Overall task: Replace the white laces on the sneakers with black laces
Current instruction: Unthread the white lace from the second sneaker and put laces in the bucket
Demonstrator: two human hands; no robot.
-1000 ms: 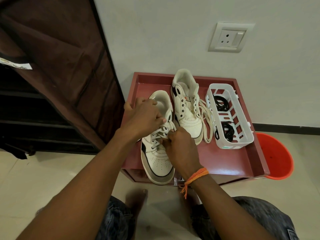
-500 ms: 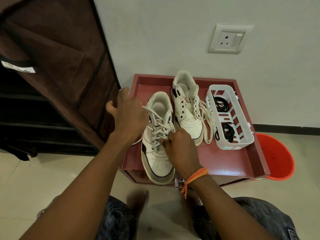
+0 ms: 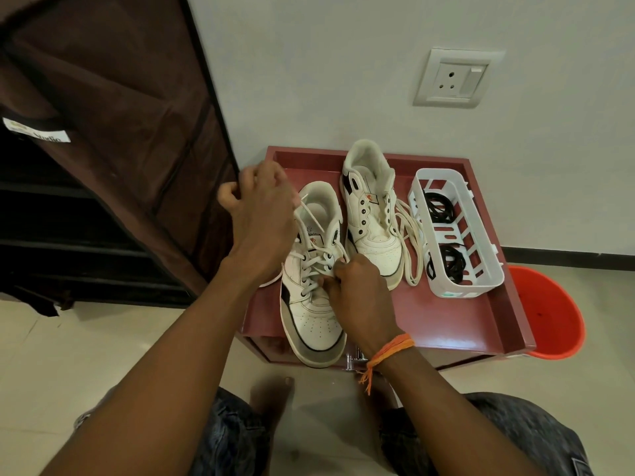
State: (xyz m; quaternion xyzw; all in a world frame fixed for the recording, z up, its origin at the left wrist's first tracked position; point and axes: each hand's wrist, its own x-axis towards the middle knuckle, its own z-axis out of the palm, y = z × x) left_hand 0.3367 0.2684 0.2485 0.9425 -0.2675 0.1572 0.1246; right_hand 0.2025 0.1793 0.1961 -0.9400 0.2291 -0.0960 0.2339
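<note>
Since prev. frame, L hand (image 3: 262, 214) has been raised further up and left of the shoe, w/ more white lace (image 3: 311, 221) drawn out of the upper eyelets; R hand (image 3: 359, 297) is unchanged at mid-lacing.

Observed, L to R:
- Brown fabric rack (image 3: 113, 139) stands at far left.
- L hand: fingers curled, lace end pinched; lace is pulled taut from the hand down to the eyelets.
- Near shoe (image 3: 314, 297): set on red tray (image 3: 446, 324), toe overhanging front edge. Lower eyelets are laced in white; top ones are freed.
- R hand: fingers curled and pinched at the lace crossings on the tongue; orange thread (image 3: 388, 352) is worn at the wrist.
- Far shoe (image 3: 372, 214): just beside near shoe, farther back; eyelets are bare. Its removed lace (image 3: 410, 242) is piled against its R side.
- White basket (image 3: 481, 269): on tray R side, black laces (image 3: 450, 262) coiled inside in two bundles.
- Orange bucket (image 3: 549, 314): on floor, beside tray's R edge.
- Wall socket (image 3: 453, 79): above tray.
</note>
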